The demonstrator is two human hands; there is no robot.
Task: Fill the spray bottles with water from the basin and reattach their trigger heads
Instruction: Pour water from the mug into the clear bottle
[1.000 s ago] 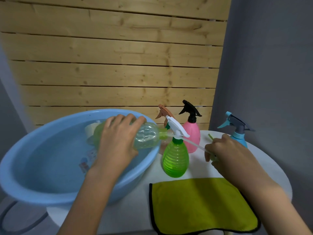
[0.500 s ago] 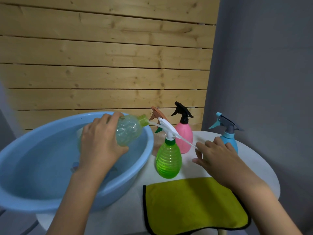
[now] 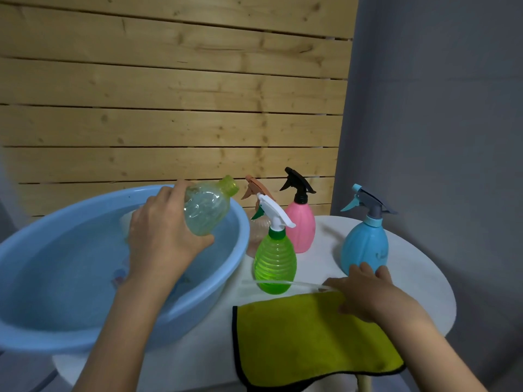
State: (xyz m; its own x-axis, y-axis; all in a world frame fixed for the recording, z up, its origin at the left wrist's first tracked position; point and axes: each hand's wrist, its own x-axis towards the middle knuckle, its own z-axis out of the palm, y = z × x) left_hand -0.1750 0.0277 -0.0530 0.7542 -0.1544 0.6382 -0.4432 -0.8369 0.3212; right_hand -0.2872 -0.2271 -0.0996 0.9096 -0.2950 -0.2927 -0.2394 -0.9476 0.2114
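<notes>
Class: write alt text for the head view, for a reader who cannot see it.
A left hand grips an open clear bottle tilted over a blue basin. The right hand holds a thin tube by a yellow cloth; four spray bottles stand behind.

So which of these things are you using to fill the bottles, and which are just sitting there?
For the job: clear bottle, held by the left hand; blue basin; thin tube poking from under the right hand; green bottle, pink bottle, light-blue bottle and brown-topped bottle, heads on.
Just lying about: yellow cloth; white table; wooden wall.
</notes>
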